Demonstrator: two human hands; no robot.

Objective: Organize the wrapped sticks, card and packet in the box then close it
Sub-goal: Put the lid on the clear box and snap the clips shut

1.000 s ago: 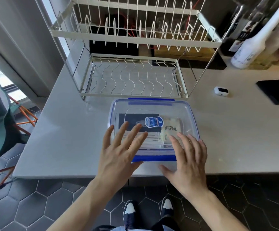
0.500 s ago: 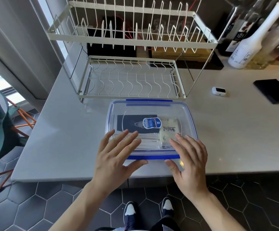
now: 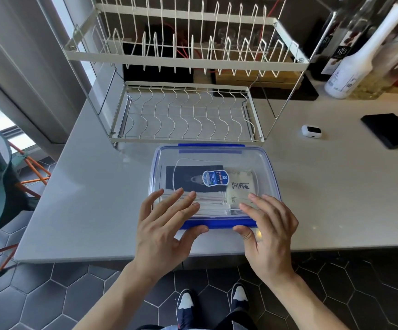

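Clear plastic box (image 3: 268, 172): it sits on the pale countertop (image 3: 98, 198) close to the near edge, just in front of the white wire dish rack (image 3: 183, 110); the see-through lid (image 3: 207, 158) with its blue rim lies on top of it.
Blue front clip (image 3: 219, 224): a blue flap along the near side of the lid, between the two thumbs, which both touch it.
Card (image 3: 183, 173): dark, lying flat inside the box at the back left, seen through the lid.
Packet (image 3: 240, 183): pale, with dark lettering, inside at the right, just beside the card.
Wrapped sticks (image 3: 214, 203): a white bundle along the near side of the box, partly hidden under the fingers.
Label (image 3: 216, 178): a blue and white sticker, probably on the lid itself, though the view does not settle this.
Left hand (image 3: 162, 229): spread flat, fingers splayed over the near left part of the lid, thumb at the front clip; it grips nothing.
Right hand (image 3: 268, 232): likewise flat and spread on the near right corner, thumb at the clip, nothing held.
Elsewhere on the countertop: a small white case (image 3: 311, 131) and a flat black object (image 3: 392, 129) well off to the right, a white bottle (image 3: 355, 60) at the back right.
Below: dark hexagonal floor tiles (image 3: 38, 301) and the person's shoes (image 3: 212, 302).
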